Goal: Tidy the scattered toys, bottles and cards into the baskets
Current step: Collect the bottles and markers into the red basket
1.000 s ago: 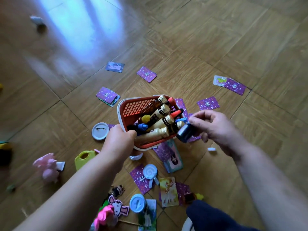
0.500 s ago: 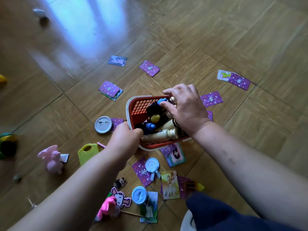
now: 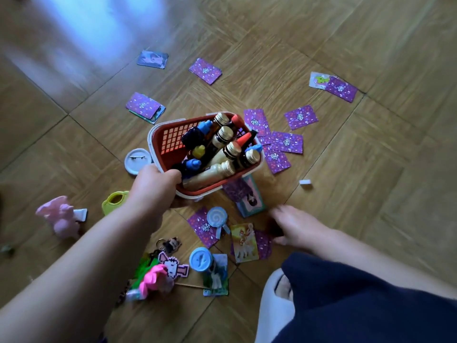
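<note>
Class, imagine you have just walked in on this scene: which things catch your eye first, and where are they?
A red basket at the centre is crammed with bottles, the left hand gripping its near rim. Purple cards lie scattered around it on the wood floor. The right hand, blurred, reaches low toward the cards nearest the person.

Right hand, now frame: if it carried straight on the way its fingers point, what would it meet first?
The right hand points left at a small dark object by a purple card, right at its fingertips; that probably comes first. Motion blur hides whether they already touch.
</note>
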{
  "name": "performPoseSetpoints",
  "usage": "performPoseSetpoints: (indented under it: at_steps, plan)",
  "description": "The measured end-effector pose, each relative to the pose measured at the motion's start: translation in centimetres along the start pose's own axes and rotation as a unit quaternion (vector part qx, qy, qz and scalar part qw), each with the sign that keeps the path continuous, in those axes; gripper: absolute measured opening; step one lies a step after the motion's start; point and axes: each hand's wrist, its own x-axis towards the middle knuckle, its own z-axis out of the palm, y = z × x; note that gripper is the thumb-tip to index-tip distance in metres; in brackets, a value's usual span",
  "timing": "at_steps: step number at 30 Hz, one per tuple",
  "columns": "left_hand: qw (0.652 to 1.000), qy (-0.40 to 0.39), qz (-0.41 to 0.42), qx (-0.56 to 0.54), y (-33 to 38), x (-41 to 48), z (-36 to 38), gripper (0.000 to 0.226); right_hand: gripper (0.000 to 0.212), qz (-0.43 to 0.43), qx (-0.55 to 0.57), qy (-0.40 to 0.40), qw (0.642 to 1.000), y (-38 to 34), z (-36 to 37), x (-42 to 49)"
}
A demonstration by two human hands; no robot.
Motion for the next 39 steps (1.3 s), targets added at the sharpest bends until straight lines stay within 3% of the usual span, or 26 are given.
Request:
performPoseSetpoints:
  at_steps: [5, 7, 10, 12, 16, 20, 26, 29, 32, 36, 39]
  plan:
    - [1.0, -0.003, 0.002, -0.003, -0.5, -0.5, -0.9, 0.024, 0.048, -0.011, 0.102, 0.136, 0.985, -0.9, -4.3, 0.5]
    - [1.0, -0.006, 0.006, -0.003, -0.5, -0.7, -1.5, 0.023, 0.043, -0.076, 0.157, 0.187, 0.967, -2.1, -7.3, -0.1]
    - [1.0, 0.003, 0.006, -0.004, -0.8, -0.5, -2.8, 0.022, 0.045, -0.188, 0.192, 0.199, 0.942, -4.6, -11.8, -1.1]
    - [1.0, 0.009, 0.011, 0.002, -0.9, -0.5, -3.7, 0.023, 0.044, -0.215, 0.224, 0.22, 0.925, -6.1, -14.1, -1.1]
    - [1.0, 0.011, 0.024, 0.011, -0.9, -1.1, -4.6, 0.021, 0.039, -0.215, 0.181, 0.292, 0.914, -8.7, -17.0, 1.4]
    - [1.0, -0.004, 0.029, 0.012, -0.8, -1.8, -4.1, 0.021, 0.043, -0.24, 0.118, 0.312, 0.912, -10.9, -17.7, 4.0]
    - [0.999, -0.033, 0.03, 0.028, -0.3, -2.6, -2.3, 0.023, 0.036, -0.215, -0.024, 0.333, 0.918, -11.3, -17.3, 5.9]
    - [0.998, -0.047, 0.032, 0.034, 0.5, -2.6, -1.6, 0.022, 0.034, -0.199, 0.044, 0.375, 0.904, -9.7, -16.6, 5.8]
    - [0.998, -0.046, 0.025, 0.034, 1.3, -2.5, -1.2, 0.018, 0.036, -0.113, 0.134, 0.445, 0.878, -6.9, -16.4, 4.6]
    - [0.998, -0.044, 0.012, 0.039, 2.2, -2.3, -0.3, 0.015, 0.044, 0.022, 0.119, 0.451, 0.884, -3.7, -15.3, 3.8]
    - [0.998, -0.045, 0.004, 0.035, 2.7, -2.3, 0.3, 0.016, 0.036, 0.051, 0.09, 0.448, 0.888, -3.9, -14.9, 4.0]
